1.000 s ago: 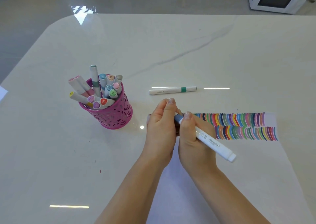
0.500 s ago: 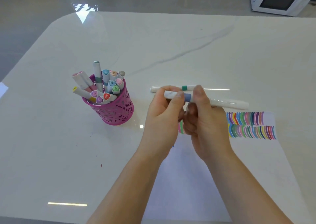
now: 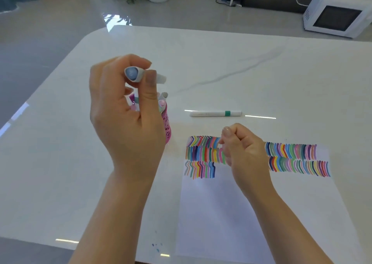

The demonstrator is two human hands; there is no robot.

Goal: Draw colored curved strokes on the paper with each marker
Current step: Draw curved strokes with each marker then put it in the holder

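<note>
White marble-look table [image 3: 221,66], glossy; microwave [image 3: 338,18] on the floor beyond it. Paper [image 3: 231,213] lies near the front edge. Two full rows of coloured strokes [image 3: 291,153] cross its top; a third row is only begun at the left, with most of the sheet below bare. Judged roughly midway or less.

Left hand [image 3: 124,118] is raised left of the paper, pinching a blue-grey-capped marker [image 3: 133,74] above the pink holder [image 3: 167,122]. Right hand [image 3: 243,151] rests curled over the strokes; contents cannot be told. Green-banded marker [image 3: 215,113] lies just beyond the paper. No legible writing anywhere.
</note>
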